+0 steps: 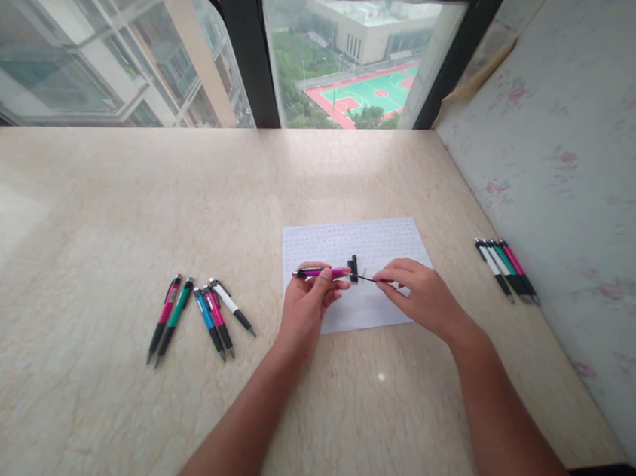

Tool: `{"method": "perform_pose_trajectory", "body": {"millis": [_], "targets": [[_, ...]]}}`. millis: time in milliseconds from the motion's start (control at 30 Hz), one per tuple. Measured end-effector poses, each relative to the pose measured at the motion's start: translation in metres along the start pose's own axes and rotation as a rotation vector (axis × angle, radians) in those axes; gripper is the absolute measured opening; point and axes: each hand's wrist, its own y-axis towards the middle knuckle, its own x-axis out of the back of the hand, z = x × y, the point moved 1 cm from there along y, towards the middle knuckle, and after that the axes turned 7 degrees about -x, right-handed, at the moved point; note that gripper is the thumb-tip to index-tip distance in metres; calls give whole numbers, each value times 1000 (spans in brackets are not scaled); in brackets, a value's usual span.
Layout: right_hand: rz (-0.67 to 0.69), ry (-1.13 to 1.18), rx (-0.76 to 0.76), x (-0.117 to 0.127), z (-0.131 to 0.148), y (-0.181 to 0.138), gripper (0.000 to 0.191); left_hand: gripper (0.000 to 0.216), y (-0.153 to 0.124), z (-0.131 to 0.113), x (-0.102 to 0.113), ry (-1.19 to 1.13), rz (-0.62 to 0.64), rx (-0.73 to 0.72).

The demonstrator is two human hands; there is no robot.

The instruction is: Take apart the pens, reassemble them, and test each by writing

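My left hand (pixel 307 303) is closed around a pink pen barrel (pixel 319 272), held level over a white sheet of paper (pixel 353 246). My right hand (pixel 418 292) pinches the thin ink refill (pixel 363 279), whose other end sits at the open end of the barrel. Two small black pen parts (pixel 353 264) lie on the paper just behind the refill.
Several pens in pink, green, blue and white (pixel 198 315) lie loose on the marble table (pixel 94 216) to the left. Another bunch of pens (pixel 506 267) lies at the right near the wall (pixel 583 165). Windows run along the far edge.
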Motion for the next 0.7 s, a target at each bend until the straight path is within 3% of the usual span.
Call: {"method": "perform_pose_trajectory", "body": {"millis": [133, 267, 400, 567, 700], "targets": [[-49, -83, -166, 0, -8, -2, 20, 30, 4, -5, 3, -37, -106, -78], [-85, -91, -345, -14, -7, -2, 27, 30, 4, -5, 2, -53, -114, -51], [-115, -29, -305, -26, -1, 0, 23, 30, 0, -1, -1, -39, -75, -10], [-186, 160, -323, -24, 5, 3, 25, 32, -2, 0, -3, -23, -52, 8], [-82, 490, -376, -24, 19, 2, 35, 25, -4, 1, -2, 76, 26, -25]]}}
